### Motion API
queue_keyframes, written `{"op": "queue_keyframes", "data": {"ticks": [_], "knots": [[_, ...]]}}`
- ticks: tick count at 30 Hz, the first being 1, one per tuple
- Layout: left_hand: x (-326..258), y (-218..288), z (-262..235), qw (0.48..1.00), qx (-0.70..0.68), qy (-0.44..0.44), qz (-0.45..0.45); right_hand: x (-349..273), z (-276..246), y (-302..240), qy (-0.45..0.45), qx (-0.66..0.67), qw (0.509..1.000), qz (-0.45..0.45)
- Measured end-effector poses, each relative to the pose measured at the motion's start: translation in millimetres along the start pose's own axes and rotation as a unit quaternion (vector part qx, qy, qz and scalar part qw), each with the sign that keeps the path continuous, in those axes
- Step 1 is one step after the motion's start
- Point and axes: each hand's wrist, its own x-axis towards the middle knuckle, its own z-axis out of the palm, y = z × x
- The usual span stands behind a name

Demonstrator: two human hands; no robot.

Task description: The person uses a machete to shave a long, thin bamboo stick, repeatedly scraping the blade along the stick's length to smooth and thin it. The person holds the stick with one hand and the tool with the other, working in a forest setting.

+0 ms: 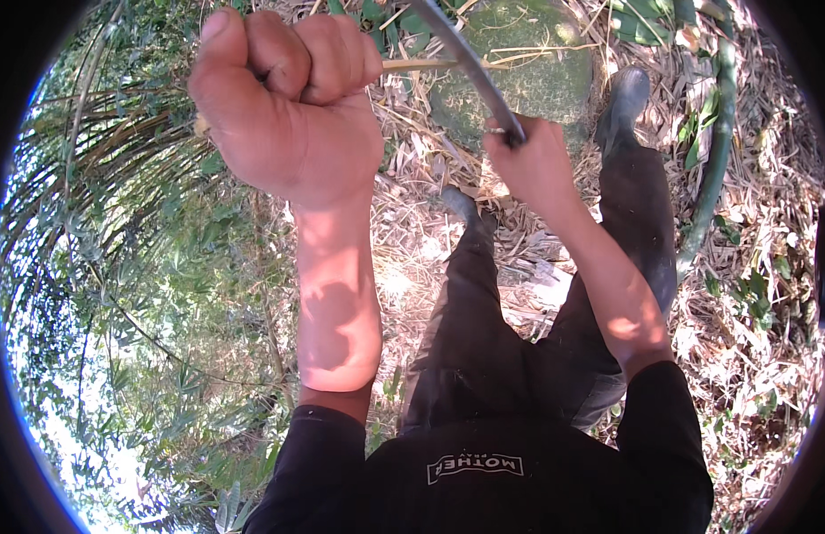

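My left hand (292,107) is raised at the upper left, closed in a fist around a thin, pale stalk (417,65). The stalk sticks out from the fist to the right, toward the blade. At the upper middle my right hand (533,160) is closed round the grip of a machete (470,67). Its long, dark, slightly curved blade slants up and left, past the top edge of the view. The blade passes across the stalk; I cannot tell whether they touch. My fingers mostly hide the machete's grip.
A mossy, flat stone (555,98) lies ahead between my booted feet, with dry leaf litter (537,258) around. A green bamboo-like stem (722,125) curves along the right. Dense bushes and thin stalks (163,240) fill the left.
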Motion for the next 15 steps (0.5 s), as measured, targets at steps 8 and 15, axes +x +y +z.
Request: {"op": "queue_keyframes", "data": {"ticks": [8, 15], "knots": [[4, -4, -4, 0.997, 0.034, 0.076, 0.004, -1, -12, -16, -0.022, 0.042, 0.999, -0.007], [6, -6, 8, 0.997, 0.019, 0.077, -0.013, 59, 12, 43, 0.042, -0.001, 0.998, 0.056]]}}
